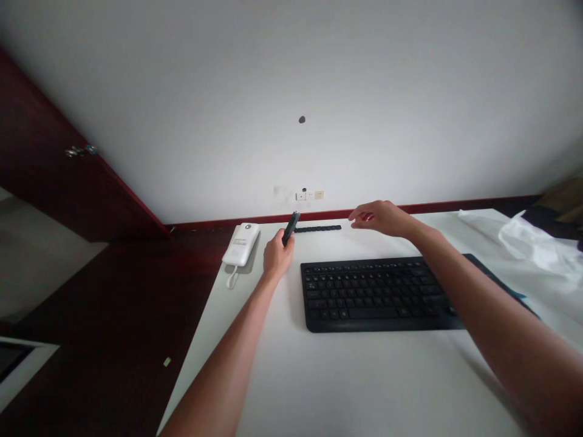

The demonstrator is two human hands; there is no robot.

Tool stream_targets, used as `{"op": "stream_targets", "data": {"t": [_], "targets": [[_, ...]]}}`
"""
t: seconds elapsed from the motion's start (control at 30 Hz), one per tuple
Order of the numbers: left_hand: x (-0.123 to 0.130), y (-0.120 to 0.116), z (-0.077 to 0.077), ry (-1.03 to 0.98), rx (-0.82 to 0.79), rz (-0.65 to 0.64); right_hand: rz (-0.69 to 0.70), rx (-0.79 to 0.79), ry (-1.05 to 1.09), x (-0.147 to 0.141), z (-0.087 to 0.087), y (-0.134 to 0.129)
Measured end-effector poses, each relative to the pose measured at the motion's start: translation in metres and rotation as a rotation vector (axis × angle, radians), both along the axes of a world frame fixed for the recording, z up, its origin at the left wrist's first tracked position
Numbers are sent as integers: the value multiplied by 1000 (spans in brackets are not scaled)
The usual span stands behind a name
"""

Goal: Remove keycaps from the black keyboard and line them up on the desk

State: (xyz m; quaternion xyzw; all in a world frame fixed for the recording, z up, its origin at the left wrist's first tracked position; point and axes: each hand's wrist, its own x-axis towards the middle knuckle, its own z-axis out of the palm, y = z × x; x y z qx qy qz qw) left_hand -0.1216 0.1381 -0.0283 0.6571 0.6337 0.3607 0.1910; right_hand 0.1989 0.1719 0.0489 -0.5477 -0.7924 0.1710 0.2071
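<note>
My left hand (277,254) is closed round a slim dark object (290,229), which points up and away above the white table (273,364). Behind it, a row of small black pieces (319,229) lies near the table's far edge. To the right of that row my right hand (371,217) hovers with thumb and fingers curled and close together; what is between them, if anything, is too small to tell. A black keyboard (373,294) lies below the hands, its right part crossed by my right forearm.
A white device with a strap loop (241,246) lies at the table's left edge. White plastic bags (537,243) are at the right. Behind the table stands a wall with sockets (310,195); a dark red door (50,127) is at the left.
</note>
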Motion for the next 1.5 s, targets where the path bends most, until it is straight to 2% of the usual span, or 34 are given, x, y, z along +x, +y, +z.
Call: {"op": "stream_targets", "data": {"t": [0.13,0.27,0.47,0.6,0.7,0.8,0.87,0.93,1.07,1.17,1.33,1.5], "targets": [[1,-1,2,18,-12,11,81,-9,-65,15,12,-62],[2,-3,3,32,-18,2,29,-70,-113,36,1,-108],[1,-4,3,-2,-12,5,-30,-42,-124,53,-24,-124],[0,-4,2,-9,-4,8,-3,-17,-122,54,-24,-125],[0,-3,1,-1,8,5,-18,7,-80,51,-16,-115],[0,-3,1,2,3,3,-25,61,28,44,-13,-83],[0,-3,1,-6,1,-3,23,45,141,37,-18,-49],[0,-2,1,-9,-3,-4,-3,-4,251,30,-28,-13],[1,-2,2,-6,-8,-2,-61,-118,288,18,-48,38],[1,-1,2,-10,-14,1,-66,-166,314,15,-62,51],[3,0,1,9,-36,6,9,-167,364,19,-83,56],[2,-1,1,-22,-4,-10,12,-145,310,21,-84,57]]}}
